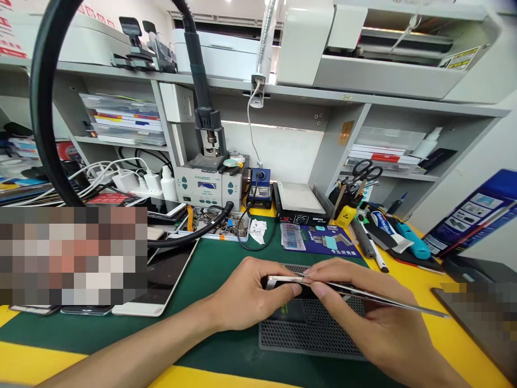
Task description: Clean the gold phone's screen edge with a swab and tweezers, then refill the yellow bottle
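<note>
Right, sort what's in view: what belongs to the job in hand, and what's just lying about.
In the job:
device, in left hand
thin metal tool, in right hand
mat, beneath

Seemingly just lying about:
tissue
tablet
tube

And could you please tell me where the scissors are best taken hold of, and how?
Probably the scissors are best taken by their black handle loops, from above and in front: the loops stand uppermost, while the lower part is hard to make out. The right hand is nearer, but holds a thin metal tool.
</note>
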`<action>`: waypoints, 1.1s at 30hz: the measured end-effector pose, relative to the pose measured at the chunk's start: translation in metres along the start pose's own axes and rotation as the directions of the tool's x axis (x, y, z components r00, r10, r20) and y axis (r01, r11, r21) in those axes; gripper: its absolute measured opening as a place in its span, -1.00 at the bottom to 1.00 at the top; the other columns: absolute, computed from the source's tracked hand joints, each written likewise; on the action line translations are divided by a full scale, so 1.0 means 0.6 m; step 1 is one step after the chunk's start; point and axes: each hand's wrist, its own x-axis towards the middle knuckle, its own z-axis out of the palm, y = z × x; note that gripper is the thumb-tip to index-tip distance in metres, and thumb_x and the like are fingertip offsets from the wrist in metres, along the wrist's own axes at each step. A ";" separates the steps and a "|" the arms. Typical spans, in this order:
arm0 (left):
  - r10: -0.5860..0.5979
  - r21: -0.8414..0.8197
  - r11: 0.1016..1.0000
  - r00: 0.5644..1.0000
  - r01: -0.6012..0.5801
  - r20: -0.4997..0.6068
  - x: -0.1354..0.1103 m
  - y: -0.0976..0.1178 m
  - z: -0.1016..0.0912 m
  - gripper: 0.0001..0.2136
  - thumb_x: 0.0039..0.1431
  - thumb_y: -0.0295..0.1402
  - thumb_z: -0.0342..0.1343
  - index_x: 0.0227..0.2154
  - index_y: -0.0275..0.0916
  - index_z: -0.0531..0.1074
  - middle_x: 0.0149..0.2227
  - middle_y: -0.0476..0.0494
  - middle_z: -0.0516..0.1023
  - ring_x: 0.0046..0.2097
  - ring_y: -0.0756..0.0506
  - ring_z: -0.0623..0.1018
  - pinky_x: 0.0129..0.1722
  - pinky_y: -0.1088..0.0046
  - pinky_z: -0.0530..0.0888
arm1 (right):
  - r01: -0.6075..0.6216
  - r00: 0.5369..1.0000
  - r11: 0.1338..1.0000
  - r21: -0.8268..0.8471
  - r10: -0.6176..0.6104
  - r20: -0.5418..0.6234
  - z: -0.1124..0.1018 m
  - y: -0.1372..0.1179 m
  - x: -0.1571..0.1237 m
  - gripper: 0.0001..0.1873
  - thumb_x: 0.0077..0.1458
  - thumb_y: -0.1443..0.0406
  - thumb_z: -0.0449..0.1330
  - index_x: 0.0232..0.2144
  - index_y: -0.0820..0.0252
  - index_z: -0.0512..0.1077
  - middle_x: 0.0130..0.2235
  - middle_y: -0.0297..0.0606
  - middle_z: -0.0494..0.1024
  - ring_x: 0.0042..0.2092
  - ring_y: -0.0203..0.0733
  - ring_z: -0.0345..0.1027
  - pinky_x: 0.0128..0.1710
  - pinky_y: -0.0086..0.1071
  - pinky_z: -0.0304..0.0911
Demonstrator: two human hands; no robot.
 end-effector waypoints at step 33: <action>-0.066 -0.001 0.998 0.998 0.066 -0.016 0.001 -0.002 0.000 -0.74 0.27 -0.19 0.15 -0.23 -0.28 0.61 -0.31 -0.17 0.59 -0.41 -0.02 0.39 -0.44 0.48 0.29 | -0.189 0.975 0.982 -0.017 0.185 -0.123 -0.027 -0.004 0.010 -0.89 0.20 0.25 0.24 -0.35 0.02 0.58 -0.32 -0.33 0.66 -0.29 -0.15 0.55 -0.38 -0.41 0.42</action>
